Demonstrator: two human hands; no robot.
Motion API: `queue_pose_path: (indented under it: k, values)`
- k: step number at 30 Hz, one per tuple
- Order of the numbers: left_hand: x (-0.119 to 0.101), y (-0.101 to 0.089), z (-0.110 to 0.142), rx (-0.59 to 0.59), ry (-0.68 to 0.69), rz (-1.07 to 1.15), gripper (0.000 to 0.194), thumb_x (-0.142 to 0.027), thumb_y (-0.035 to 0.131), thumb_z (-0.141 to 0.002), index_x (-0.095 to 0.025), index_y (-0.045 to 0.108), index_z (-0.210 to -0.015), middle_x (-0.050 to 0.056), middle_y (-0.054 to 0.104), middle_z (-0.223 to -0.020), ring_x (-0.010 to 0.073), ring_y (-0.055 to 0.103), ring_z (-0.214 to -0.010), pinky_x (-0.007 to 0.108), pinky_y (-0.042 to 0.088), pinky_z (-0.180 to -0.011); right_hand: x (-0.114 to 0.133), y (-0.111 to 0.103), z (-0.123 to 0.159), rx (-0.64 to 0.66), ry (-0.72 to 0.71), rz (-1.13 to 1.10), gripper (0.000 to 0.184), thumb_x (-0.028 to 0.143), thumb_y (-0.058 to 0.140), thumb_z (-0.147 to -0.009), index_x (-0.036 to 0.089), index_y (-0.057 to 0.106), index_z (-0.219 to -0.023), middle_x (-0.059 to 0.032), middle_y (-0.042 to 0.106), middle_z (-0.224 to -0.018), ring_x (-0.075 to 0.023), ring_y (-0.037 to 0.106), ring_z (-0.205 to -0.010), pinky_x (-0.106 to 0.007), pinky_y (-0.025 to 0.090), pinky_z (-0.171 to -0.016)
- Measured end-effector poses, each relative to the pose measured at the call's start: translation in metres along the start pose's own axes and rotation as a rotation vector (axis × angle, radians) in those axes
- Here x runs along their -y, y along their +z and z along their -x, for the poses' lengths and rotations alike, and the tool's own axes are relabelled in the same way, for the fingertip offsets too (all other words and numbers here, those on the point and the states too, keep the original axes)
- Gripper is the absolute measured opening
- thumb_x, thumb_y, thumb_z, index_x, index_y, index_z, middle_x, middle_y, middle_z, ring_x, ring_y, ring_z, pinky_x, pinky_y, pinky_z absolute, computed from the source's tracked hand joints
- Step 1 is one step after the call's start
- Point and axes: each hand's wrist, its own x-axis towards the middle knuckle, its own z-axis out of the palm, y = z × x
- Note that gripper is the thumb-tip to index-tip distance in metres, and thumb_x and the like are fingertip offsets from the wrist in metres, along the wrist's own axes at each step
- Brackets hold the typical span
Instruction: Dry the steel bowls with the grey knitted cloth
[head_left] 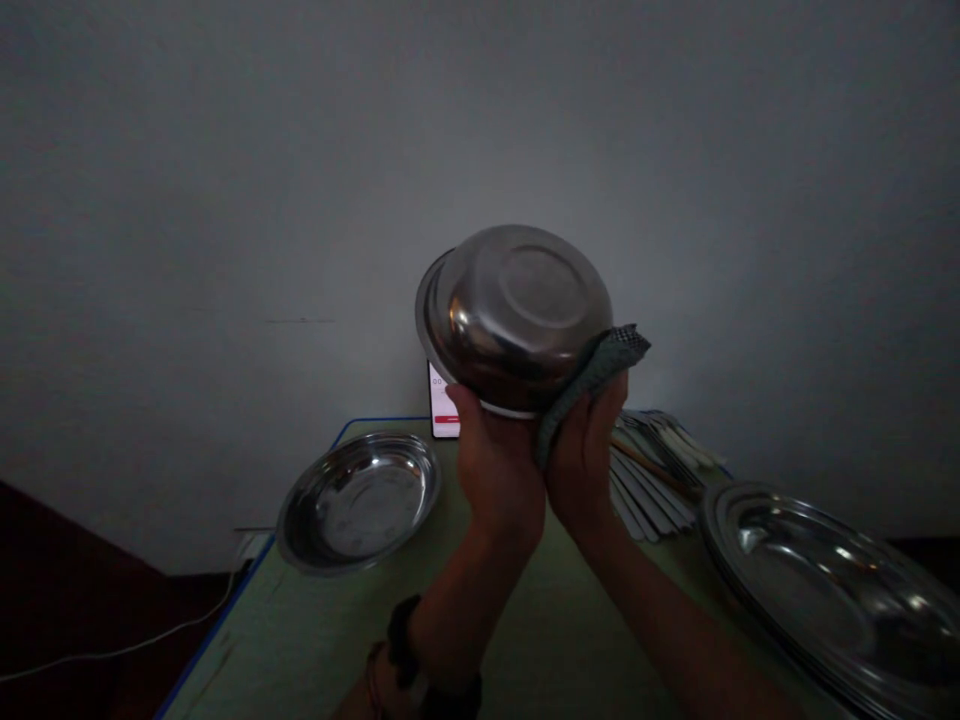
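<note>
L hand grips the bowl by its rim, fingers partly hidden; R hand has its fingers closed on the cloth, pressed to the bowl's side. Bowl is held up over the table, tilted, base showing (shiny steel, btw). Basin on table at L, stacked pans at R, cutlery btwn R hand & pans.

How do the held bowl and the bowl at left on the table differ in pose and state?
Held bowl: tipped, underside toward the camera; left bowl: upright, open side up.
Held bowl: off the table, with a cloth against it; left bowl: on the table, no cloth on it.
Both: round, shiny metal, rimmed.
</note>
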Motion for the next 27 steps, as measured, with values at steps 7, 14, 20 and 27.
queue_pose_path:
  k: [7,14,20,27]
  values:
    - [0.0,-0.007,0.002,0.035,-0.054,-0.323,0.05,-0.052,0.032,-0.091,-0.019,0.064,-0.111,0.006,0.065,-0.117,0.0197,0.051,-0.119,0.032,0.034,-0.104,0.003,-0.012,-0.017,0.097,-0.277,0.143,0.066,0.03,0.032,-0.091,0.018,-0.004,-0.146,-0.0099,0.003,-0.154,-0.0265,0.002,-0.141,-0.057,0.013,-0.111]
    - [-0.008,-0.012,0.003,0.081,0.111,-0.948,0.046,-0.05,0.035,-0.09,-0.02,0.068,-0.081,0.003,0.069,-0.077,0.0172,0.06,-0.072,0.028,0.047,-0.066,0.018,-0.021,-0.025,0.218,-0.314,0.154,0.057,0.026,0.036,-0.09,0.023,0.017,-0.144,-0.0082,0.025,-0.15,-0.0246,0.017,-0.139,-0.053,0.023,-0.11]
    - [-0.016,-0.011,0.005,0.271,0.237,-1.146,0.049,-0.051,0.037,-0.088,-0.019,0.056,-0.056,0.001,0.055,-0.053,0.0133,0.044,-0.049,0.027,0.032,-0.048,0.024,-0.035,-0.039,0.375,-0.276,0.033,0.045,0.023,0.031,-0.092,0.02,0.038,-0.136,-0.0064,0.041,-0.142,-0.0191,0.022,-0.138,-0.049,0.023,-0.112]
    - [-0.022,-0.013,0.003,0.356,0.198,-1.177,0.049,-0.052,0.034,-0.089,-0.018,0.056,-0.061,0.001,0.055,-0.054,0.0121,0.043,-0.048,0.027,0.028,-0.045,0.027,-0.035,-0.042,0.403,-0.123,-0.057,0.042,0.026,0.033,-0.092,0.016,0.046,-0.131,-0.0072,0.044,-0.14,-0.0172,0.027,-0.136,-0.044,0.021,-0.113]
